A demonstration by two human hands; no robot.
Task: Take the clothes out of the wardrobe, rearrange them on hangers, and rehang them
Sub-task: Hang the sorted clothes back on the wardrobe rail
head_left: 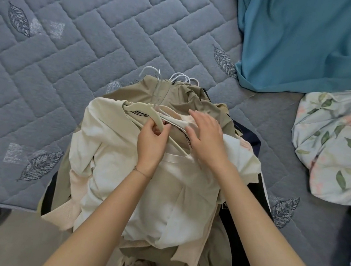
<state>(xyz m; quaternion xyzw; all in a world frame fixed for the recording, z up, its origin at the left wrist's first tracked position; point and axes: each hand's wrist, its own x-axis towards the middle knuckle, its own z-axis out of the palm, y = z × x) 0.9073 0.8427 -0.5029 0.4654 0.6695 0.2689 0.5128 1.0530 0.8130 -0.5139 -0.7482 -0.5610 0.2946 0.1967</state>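
Cream hanger (150, 114) pinched by left hand (151, 140), right hand (205, 137) flat, fingers straight on cream top (119, 170)

Your left hand (152, 144) pinches a cream hanger (148, 113) tucked into a cream top (120, 158). Your right hand (209, 139) lies flat on its neckline, over a pile of clothes (175, 96) on the bed (72, 26).

Clothes pile (139, 184) on mattress (57, 47); sheet (320, 40) behind-right.

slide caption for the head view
Left hand grips a cream hanger; right hand rests on the cream top at its collar.
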